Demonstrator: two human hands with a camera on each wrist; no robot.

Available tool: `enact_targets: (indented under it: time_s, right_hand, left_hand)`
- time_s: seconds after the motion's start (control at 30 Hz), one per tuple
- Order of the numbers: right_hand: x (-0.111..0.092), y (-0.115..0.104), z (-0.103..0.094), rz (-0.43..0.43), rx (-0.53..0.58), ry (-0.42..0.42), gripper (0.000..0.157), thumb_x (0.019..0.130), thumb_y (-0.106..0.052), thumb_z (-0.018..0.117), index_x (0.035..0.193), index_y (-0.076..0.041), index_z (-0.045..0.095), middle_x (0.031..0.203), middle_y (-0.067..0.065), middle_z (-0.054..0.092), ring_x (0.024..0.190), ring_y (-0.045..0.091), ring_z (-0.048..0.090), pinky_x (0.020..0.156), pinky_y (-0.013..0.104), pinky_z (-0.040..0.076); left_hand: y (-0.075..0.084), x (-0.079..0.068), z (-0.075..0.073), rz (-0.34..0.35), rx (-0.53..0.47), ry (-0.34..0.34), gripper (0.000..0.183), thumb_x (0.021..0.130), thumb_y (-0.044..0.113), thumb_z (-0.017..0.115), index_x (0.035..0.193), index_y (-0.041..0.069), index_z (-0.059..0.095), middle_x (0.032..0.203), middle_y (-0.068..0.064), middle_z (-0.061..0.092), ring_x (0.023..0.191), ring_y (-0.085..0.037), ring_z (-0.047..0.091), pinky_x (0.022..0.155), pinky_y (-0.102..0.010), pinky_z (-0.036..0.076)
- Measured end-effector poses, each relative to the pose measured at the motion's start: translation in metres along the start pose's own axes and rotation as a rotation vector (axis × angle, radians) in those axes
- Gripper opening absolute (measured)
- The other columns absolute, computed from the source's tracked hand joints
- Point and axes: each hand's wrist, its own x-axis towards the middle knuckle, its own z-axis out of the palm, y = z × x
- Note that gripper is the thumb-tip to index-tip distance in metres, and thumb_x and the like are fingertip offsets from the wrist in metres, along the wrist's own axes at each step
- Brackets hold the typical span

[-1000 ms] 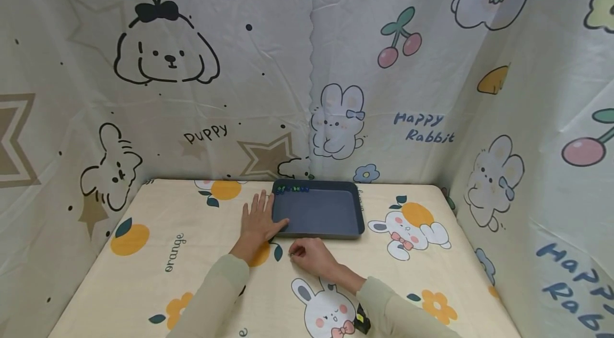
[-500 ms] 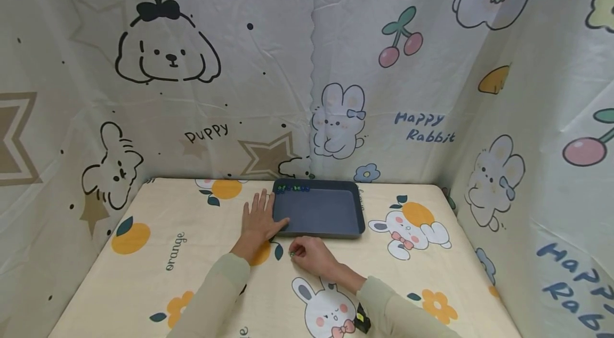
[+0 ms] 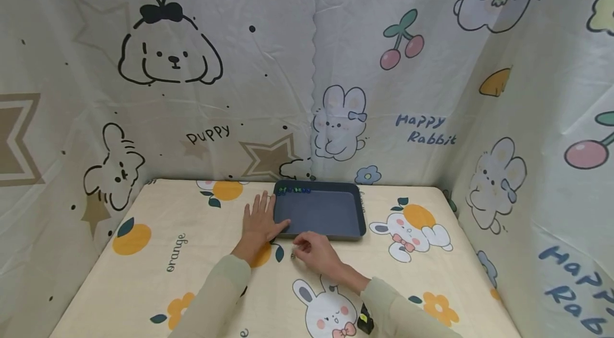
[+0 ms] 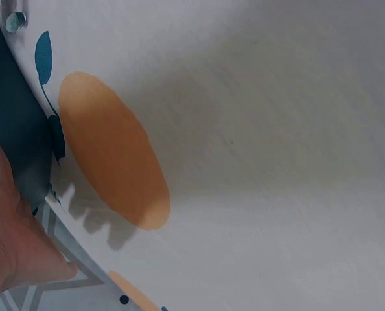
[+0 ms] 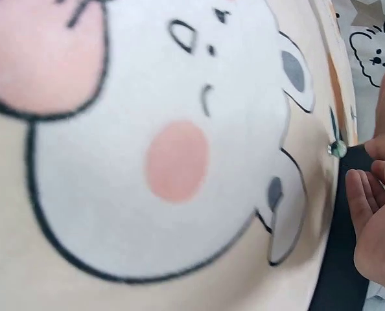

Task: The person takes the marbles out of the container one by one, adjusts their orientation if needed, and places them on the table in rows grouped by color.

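Observation:
A dark grey rectangular tray (image 3: pixel 318 212) lies near the back of the table. Small green and blue marbles (image 3: pixel 293 190) sit in its far left corner. My left hand (image 3: pixel 259 223) rests with spread fingers along the tray's left side, the thumb over its front corner. Just in front of the tray, a clear greenish glass marble (image 3: pixel 293 256) lies on the cloth; it is also seen as a round glass marble (image 5: pixel 337 149) in the right wrist view. My right hand (image 3: pixel 318 255) hovers beside it, fingers loosely bent, with a small gap between fingertips and marble.
A pale patterned cloth (image 3: pixel 192 284) with oranges and rabbits covers the table. Printed curtains (image 3: pixel 268 87) close off the back and sides. A black item with a yellow mark (image 3: pixel 364 319) shows beside the right sleeve.
The right fingertips have come away from the marble and moved slightly up, toward the tray, leaving the marble on the cloth. My left hand and the tray keep their places.

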Motion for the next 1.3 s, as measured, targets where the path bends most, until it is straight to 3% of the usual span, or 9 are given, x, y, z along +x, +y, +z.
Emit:
enact_targets:
  time_s: [0.23,0.47,0.63,0.97,1.3]
  right_hand:
    - [0.021,-0.002,-0.021,-0.04,0.029,0.059,0.012,0.093,-0.009,0.072,0.101,-0.001,0.071,0.094,-0.001,0.067,0.083,0.008,0.065,0.072,0.022,0.056]
    - [0.056,0.005,-0.038,0.003,-0.092,0.041,0.024,0.094,-0.008,0.07,0.116,0.002,0.069,0.108,0.014,0.07,0.09,0.017,0.069,0.076,0.024,0.056]
    - [0.08,0.011,-0.046,0.04,-0.188,0.053,0.027,0.094,-0.007,0.07,0.119,0.002,0.068,0.112,0.014,0.07,0.094,0.022,0.07,0.08,0.033,0.057]
    - [0.11,0.026,-0.044,0.173,-0.272,0.06,0.029,0.095,-0.01,0.07,0.123,-0.001,0.068,0.114,0.012,0.07,0.097,0.021,0.069,0.082,0.036,0.057]
    - [0.132,0.029,-0.034,0.211,-0.275,0.028,0.031,0.096,-0.01,0.068,0.126,-0.001,0.067,0.116,0.014,0.07,0.099,0.025,0.068,0.082,0.041,0.056]
  left_hand:
    - [0.002,0.001,-0.002,-0.001,0.001,0.005,0.097,0.091,0.068,0.053,0.16,0.009,0.02,0.166,-0.016,0.008,0.151,-0.036,0.008,0.118,-0.058,0.008]
    - [0.002,0.002,-0.002,0.005,-0.006,-0.013,0.097,0.092,0.068,0.052,0.16,0.009,0.018,0.166,-0.016,0.007,0.151,-0.036,0.007,0.118,-0.059,0.007]
    - [-0.001,0.005,0.001,0.01,-0.008,-0.007,0.097,0.092,0.069,0.051,0.161,0.01,0.017,0.166,-0.015,0.006,0.151,-0.036,0.006,0.118,-0.059,0.006]
    - [-0.003,0.005,0.004,0.02,-0.018,0.004,0.097,0.092,0.068,0.051,0.161,0.009,0.017,0.166,-0.015,0.008,0.151,-0.036,0.007,0.117,-0.06,0.007]
    - [0.0,0.001,-0.003,0.003,-0.011,-0.02,0.097,0.092,0.067,0.054,0.16,0.009,0.018,0.166,-0.015,0.008,0.151,-0.036,0.007,0.118,-0.059,0.008]
